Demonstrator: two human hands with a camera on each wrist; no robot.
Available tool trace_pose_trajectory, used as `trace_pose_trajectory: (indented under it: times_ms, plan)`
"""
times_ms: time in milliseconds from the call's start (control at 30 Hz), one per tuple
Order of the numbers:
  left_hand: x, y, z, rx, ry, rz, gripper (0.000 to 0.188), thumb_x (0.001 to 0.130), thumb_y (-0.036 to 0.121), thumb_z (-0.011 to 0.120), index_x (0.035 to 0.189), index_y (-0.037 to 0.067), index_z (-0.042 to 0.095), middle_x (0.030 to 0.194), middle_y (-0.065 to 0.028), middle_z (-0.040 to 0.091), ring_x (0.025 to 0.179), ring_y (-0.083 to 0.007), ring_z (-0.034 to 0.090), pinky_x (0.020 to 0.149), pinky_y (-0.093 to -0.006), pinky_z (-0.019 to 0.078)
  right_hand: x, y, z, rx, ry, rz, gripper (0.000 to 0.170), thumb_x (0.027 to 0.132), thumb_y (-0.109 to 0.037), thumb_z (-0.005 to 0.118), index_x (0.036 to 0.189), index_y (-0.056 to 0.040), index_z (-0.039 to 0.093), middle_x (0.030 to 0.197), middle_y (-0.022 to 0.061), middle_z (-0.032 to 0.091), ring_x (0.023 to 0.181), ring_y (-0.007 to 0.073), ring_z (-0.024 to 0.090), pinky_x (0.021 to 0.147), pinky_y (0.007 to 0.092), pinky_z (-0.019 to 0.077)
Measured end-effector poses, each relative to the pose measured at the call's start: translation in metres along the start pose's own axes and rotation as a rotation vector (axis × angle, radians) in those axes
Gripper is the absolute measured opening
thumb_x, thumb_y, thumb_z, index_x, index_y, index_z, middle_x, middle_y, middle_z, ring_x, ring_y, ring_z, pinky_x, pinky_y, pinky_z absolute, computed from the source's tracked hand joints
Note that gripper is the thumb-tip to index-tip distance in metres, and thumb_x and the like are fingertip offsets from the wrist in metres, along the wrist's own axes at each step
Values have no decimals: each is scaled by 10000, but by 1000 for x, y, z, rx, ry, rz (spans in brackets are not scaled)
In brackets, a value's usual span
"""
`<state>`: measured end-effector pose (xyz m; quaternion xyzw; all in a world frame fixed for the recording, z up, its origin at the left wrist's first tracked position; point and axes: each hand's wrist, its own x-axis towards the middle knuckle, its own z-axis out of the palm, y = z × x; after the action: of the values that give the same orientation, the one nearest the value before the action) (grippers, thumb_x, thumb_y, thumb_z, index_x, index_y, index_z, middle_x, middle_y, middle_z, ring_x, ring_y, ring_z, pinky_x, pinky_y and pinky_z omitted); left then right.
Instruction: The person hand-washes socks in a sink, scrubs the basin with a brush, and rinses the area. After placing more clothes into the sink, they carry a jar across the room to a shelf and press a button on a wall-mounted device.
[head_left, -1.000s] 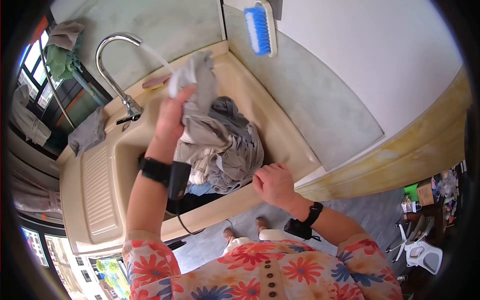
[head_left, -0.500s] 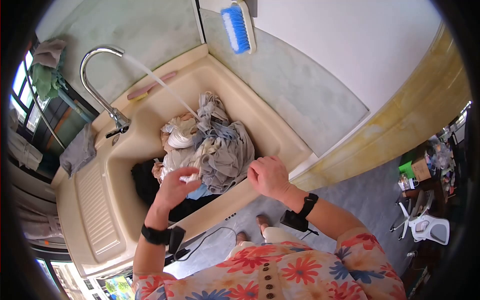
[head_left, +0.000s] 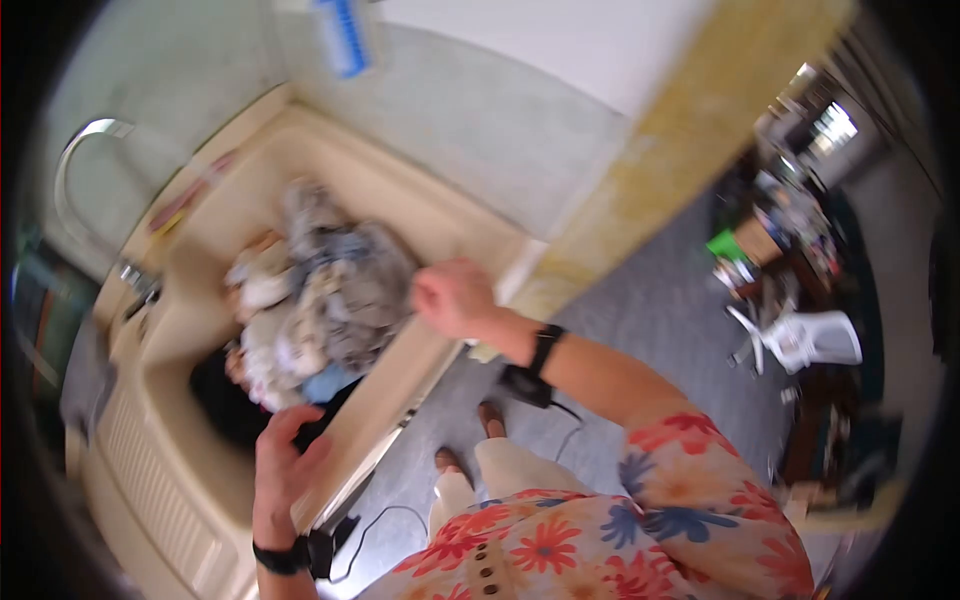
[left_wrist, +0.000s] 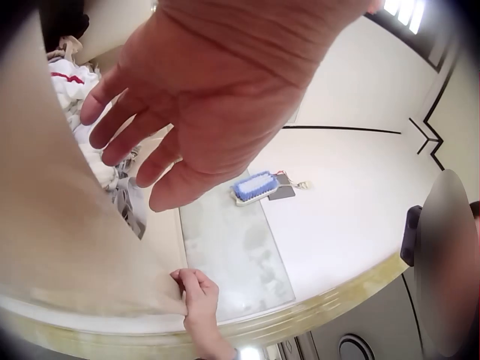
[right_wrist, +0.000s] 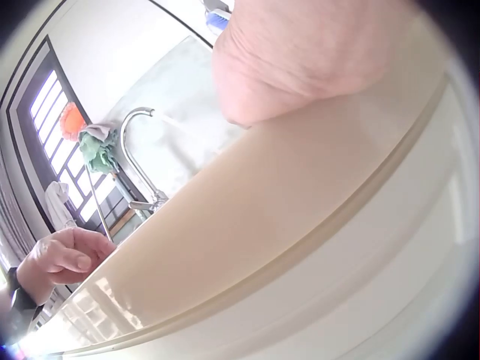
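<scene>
Wet clothes (head_left: 340, 290) lie heaped in the beige sink (head_left: 390, 180), with dark cloth (head_left: 222, 395) at the near left. My left hand (head_left: 285, 465) hovers by the sink's near edge, empty, its fingers apart and slightly bent; the left wrist view shows its palm (left_wrist: 217, 97) and spread fingers. On the sink's rim rests my right hand (head_left: 455, 298), fingers loosely curled, with no cloth in it. The left wrist view also shows that right hand (left_wrist: 199, 300) at the rim, while the right wrist view shows only part of it (right_wrist: 300, 60).
A curved faucet (head_left: 75, 175) rises behind the sink, and a pink-handled brush (head_left: 190, 195) lies on the back ledge. Ribbed drainboard (head_left: 150, 490) is at the left. A blue brush (left_wrist: 255, 186) hangs on the wall. A white chair (head_left: 815, 340) stands far right.
The grey cloth my left hand held up is back on the heap, released. That hand has drawn back toward the near edge. The head view has swung right; my right hand stays on the rim.
</scene>
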<state>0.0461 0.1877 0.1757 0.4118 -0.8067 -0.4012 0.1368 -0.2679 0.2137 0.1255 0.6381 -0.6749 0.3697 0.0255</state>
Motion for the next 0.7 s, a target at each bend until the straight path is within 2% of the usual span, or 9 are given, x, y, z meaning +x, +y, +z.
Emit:
trace_pose_trajectory:
  times_ms: [67, 167, 267, 400, 467, 500, 533, 633, 700]
  plan:
    - [-3, 11, 11, -12, 23, 43, 336, 625, 63, 630, 955, 18, 588, 943, -125, 593, 885, -251, 566, 780, -307, 433, -2, -3, -2, 8, 39, 74, 101, 626, -149, 581, 558, -84, 543, 604, 112, 562, 610, 331, 553, 572, 436, 443]
    - [-6, 29, 26, 46, 52, 14, 308, 646, 92, 607, 936, -5, 575, 946, -138, 576, 877, -260, 556, 774, -306, 418, -3, -1, -7, 48, 61, 44, 107, 623, -138, 577, 551, -77, 528, 586, 105, 550, 598, 319, 547, 566, 426, 440]
    - [-6, 33, 42, 126, 186, 166, 304, 643, 47, 593, 941, -6, 562, 1009, -157, 555, 920, -303, 534, 822, -342, 404, -6, 0, -6, 58, 80, 47, 104, 614, -126, 578, 546, -85, 511, 591, 90, 541, 615, 297, 541, 605, 398, 437]
    - [-3, 65, 70, 256, 320, 345, 300, 641, 10, 585, 938, -7, 555, 1031, -156, 549, 938, -311, 527, 845, -359, 394, -39, -9, -25, 251, 277, -123, 129, 616, -97, 572, 561, -87, 456, 625, 70, 492, 637, 277, 507, 600, 375, 410]
    - [-2, 89, 89, 198, 392, 376, 250, 672, 46, 587, 917, -1, 586, 986, -117, 586, 903, -217, 559, 706, -306, 418, -81, -6, -71, 304, 97, -242, 134, 653, -84, 566, 596, -81, 445, 634, 64, 472, 620, 271, 499, 569, 370, 393]
    - [-4, 108, 99, 296, 378, 428, 241, 799, 145, 623, 1021, 53, 611, 1019, -125, 612, 864, -224, 588, 682, -307, 464, -111, 1, -89, 309, 24, -164, 128, 671, -89, 566, 611, -84, 453, 636, 65, 474, 624, 269, 501, 559, 372, 391]
    - [-5, 122, 116, 295, 377, 447, 241, 799, 145, 623, 1021, 53, 611, 1019, -125, 612, 864, -224, 588, 682, -307, 464, -142, 11, -107, 311, -44, -86, 123, 689, -95, 567, 626, -87, 462, 639, 66, 475, 629, 268, 503, 549, 374, 388]
    - [6, 147, 180, 169, 176, 292, 232, 771, 127, 625, 988, 44, 626, 886, -124, 625, 746, -228, 587, 609, -342, 464, -248, 84, -171, 218, -178, 140, 90, 730, -143, 554, 689, -74, 513, 678, 94, 533, 665, 300, 538, 570, 414, 414]
    - [14, 177, 233, 70, 78, 287, 206, 664, -5, 583, 869, 11, 595, 843, -103, 580, 778, -235, 560, 645, -314, 423, -321, 121, -228, 111, -196, 518, 105, 755, -165, 542, 714, -69, 539, 707, 97, 559, 695, 312, 560, 591, 418, 438]
